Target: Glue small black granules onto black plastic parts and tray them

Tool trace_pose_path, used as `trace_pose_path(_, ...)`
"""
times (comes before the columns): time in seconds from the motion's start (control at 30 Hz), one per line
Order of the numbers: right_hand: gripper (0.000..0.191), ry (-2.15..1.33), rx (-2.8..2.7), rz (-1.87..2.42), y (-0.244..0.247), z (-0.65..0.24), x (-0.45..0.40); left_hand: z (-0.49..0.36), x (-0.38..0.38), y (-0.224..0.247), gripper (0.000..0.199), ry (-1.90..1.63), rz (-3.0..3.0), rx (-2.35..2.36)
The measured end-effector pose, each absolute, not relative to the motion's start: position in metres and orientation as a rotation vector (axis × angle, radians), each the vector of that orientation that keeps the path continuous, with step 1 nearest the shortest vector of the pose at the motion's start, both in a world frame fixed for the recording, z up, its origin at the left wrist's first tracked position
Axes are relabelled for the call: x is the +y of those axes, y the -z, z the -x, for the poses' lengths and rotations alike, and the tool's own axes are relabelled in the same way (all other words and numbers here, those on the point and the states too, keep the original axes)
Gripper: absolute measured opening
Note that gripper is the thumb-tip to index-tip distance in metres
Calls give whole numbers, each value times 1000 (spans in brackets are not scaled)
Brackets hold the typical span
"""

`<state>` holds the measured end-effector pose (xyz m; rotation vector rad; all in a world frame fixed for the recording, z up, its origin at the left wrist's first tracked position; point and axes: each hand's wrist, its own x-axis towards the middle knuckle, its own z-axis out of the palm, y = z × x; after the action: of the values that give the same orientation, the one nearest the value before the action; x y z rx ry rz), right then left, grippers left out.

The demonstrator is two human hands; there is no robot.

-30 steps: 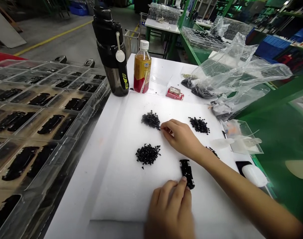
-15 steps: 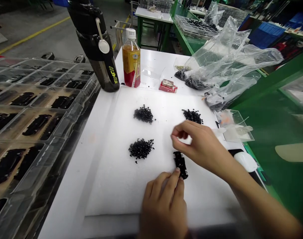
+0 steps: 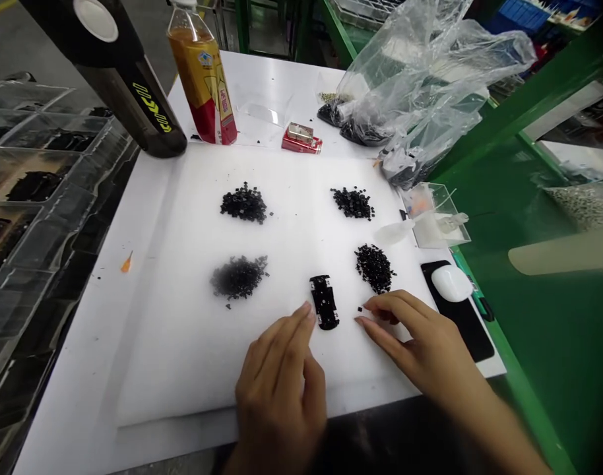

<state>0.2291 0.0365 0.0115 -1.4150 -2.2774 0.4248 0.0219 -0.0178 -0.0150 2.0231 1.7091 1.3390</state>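
A black car-shaped plate [image 3: 324,303] lies on the white foam sheet [image 3: 183,356]. My left hand [image 3: 284,376] is beside its lower left edge, fingers pressed together, the index fingertip close to the plate; nothing shows in its grip. To the right, my right hand [image 3: 415,330] has thumb and index finger apart, with a tiny black piece [image 3: 359,309] lying just beyond the fingertips. Above that hand is a pile of small black pieces [image 3: 374,268]. Other black piles lie at the upper right [image 3: 353,202], upper left [image 3: 245,203] and lower left [image 3: 239,277].
A dark bottle [image 3: 133,99] and a drink bottle [image 3: 202,79] stand at the back left. Plastic bags [image 3: 420,86] and a small clear box [image 3: 437,214] are at right, near a white round object [image 3: 452,284]. Clear compartment trays [image 3: 29,218] line the left.
My right hand has moved down and right, away from above the plate, and its fingers have parted. My left fingertips have come off the plate to its left side. The view has shifted.
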Motion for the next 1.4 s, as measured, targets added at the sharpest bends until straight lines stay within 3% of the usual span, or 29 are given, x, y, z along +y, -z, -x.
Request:
trace_pose_path(0.17,6,-693,-2214,1478,-22,-237,43,-20,-19,7,41,-1193,-1908,1789)
trace_pose_path(0.3,7,-713,-2243,1474,-22,-233,45,-9,-14,-1,35,-1158,-1717,1835)
trace_pose_path(0.47,5,-659,-2361,1417,-18,-232,48,3,1,-5,4,-1192,-1477,1810)
trace_pose_path(0.77,9,-763,-2464,1211,-32,-211,38,-8,-2,3,15,-1222,-1609,1862)
trace_pose_path(1.03,17,-238,-2773,1025,-21,-187,38,-4,-2,10,9,-1249,-1680,1813)
trace_pose_path(1.2,19,-127,-2858,979,-25,-190,38,-5,-1,10,22,-1237,-1804,1778)
trace_pose_path(1.4,19,-52,-2924,914,-32,-184,40,-5,-1,7,64,-1224,-1769,1668)
